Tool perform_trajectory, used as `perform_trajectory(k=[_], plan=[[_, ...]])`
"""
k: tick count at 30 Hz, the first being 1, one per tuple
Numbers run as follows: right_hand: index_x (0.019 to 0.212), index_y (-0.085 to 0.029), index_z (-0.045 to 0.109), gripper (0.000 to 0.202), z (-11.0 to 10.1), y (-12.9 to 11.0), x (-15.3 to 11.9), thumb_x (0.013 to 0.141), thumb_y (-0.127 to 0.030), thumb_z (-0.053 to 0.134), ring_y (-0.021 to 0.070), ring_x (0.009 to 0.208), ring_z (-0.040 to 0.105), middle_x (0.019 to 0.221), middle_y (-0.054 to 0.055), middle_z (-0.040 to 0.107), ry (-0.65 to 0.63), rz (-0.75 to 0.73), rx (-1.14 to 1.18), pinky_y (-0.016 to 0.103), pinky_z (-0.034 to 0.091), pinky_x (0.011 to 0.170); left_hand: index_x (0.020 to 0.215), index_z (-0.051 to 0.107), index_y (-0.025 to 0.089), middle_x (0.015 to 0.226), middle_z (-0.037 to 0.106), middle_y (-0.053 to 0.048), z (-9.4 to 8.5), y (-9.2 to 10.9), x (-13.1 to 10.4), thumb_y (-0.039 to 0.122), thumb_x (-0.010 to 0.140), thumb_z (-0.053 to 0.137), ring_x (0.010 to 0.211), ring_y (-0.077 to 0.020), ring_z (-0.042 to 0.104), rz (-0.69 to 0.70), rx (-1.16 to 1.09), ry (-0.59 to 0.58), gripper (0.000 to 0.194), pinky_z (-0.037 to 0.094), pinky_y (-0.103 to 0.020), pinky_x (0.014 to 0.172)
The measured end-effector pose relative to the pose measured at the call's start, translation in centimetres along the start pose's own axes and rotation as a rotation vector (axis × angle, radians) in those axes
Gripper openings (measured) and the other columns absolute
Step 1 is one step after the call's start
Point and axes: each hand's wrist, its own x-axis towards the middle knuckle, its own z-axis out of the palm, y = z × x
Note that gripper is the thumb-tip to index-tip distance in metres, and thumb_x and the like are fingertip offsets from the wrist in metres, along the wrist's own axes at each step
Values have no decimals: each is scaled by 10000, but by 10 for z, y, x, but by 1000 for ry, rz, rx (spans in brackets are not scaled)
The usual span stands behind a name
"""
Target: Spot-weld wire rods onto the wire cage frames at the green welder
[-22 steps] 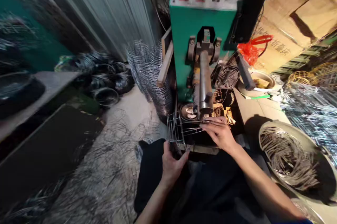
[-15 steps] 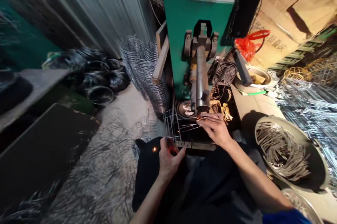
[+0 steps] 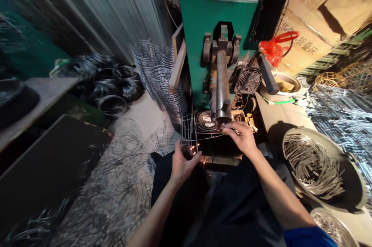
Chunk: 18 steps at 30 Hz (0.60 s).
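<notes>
My left hand point(image 3: 180, 166) is closed around the near end of a small wire rack point(image 3: 189, 126) of thin metal rods, with the thumb pointing to the right. From the rack, long rods run right to the tip of a spot welder's thick arm point(image 3: 222, 84). There my right hand point(image 3: 243, 139) pinches the end of a wire, the fingertips just under and beside the tip. What lies between the fingertips is mostly hidden. Orange sparks point(image 3: 194, 147) glow near my left hand, in front of the rack.
The green machine body point(image 3: 197, 18) stands straight ahead. To the right is a tub point(image 3: 286, 142) of bent wires, beside piled wire racks point(image 3: 340, 111). Stacked wire rings point(image 3: 168, 80) rise at the left of the machine. Loose wires point(image 3: 107, 185) litter the floor.
My left hand and the rack have moved slightly up and to the left. My right hand has shifted a little to the right. The sparks have changed position.
</notes>
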Motion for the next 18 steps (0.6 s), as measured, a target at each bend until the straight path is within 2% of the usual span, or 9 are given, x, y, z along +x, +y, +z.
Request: perform_trajectory(k=[2, 5, 7, 9, 11, 14, 16, 17, 18], plan=[[893, -238, 752, 160, -6, 4, -3, 834, -385, 731, 206, 860, 703, 911, 28, 767, 66, 145, 199, 356, 527, 840, 1089, 479, 213, 697, 557, 60, -1, 2, -4, 403, 693, 779, 588, -125, 551, -7, 31, 7, 531, 445, -233, 574], [820, -220, 720, 216, -24, 16, -13, 801, -434, 744, 193, 748, 708, 791, 20, 754, 263, 332, 496, 361, 557, 797, 1112, 488, 217, 712, 535, 60, -9, 11, -15, 404, 701, 777, 607, -128, 542, 10, 82, 9, 536, 449, -240, 589], [808, -211, 708, 244, -38, 30, -27, 790, -451, 746, 193, 741, 708, 774, 23, 748, 363, 421, 554, 371, 560, 817, 1084, 509, 216, 712, 499, 63, -23, 19, -22, 391, 704, 776, 619, -126, 529, 70, 106, 24, 496, 458, -247, 616], [804, -202, 718, 276, -48, 48, -44, 764, -472, 760, 205, 775, 710, 799, 43, 754, 353, 516, 483, 367, 558, 836, 1047, 530, 207, 714, 472, 59, -49, 24, -26, 388, 710, 768, 630, -125, 515, 120, 140, 106, 451, 463, -253, 634], [796, -199, 734, 328, -51, 69, -63, 734, -520, 765, 225, 814, 711, 822, 67, 761, 246, 613, 365, 370, 555, 855, 1040, 541, 191, 721, 481, 47, -89, 24, -29, 419, 707, 756, 643, -134, 519, 102, 198, 271, 457, 481, -270, 654], [815, -186, 744, 447, -42, 96, -89, 657, -603, 773, 261, 809, 719, 823, 99, 765, 22, 725, 263, 395, 563, 838, 1116, 546, 164, 827, 576, -6, -173, 15, -44, 492, 634, 771, 761, -198, 587, -45, 392, 601, 626, 531, -384, 788], [835, -165, 739, 519, -34, 110, -101, 614, -632, 777, 279, 788, 725, 798, 112, 761, -104, 776, 239, 402, 569, 801, 1174, 545, 158, 958, 609, -53, -237, 8, -68, 499, 566, 791, 944, -299, 612, -222, 629, 854, 739, 488, -525, 934], [842, -157, 737, 538, -30, 116, -105, 606, -640, 774, 286, 794, 728, 794, 115, 759, -166, 790, 219, 401, 569, 794, 1145, 554, 163, 972, 606, -64, -267, 5, -84, 526, 562, 779, 997, -355, 604, -327, 732, 946, 724, 458, -588, 960], [849, -156, 739, 544, -27, 122, -108, 608, -643, 768, 291, 807, 729, 801, 114, 760, -224, 789, 189, 401, 567, 798, 1140, 544, 176, 1004, 599, -72, -296, 3, -101, 574, 613, 739, 1062, -399, 585, -388, 817, 967, 688, 410, -631, 1000]])
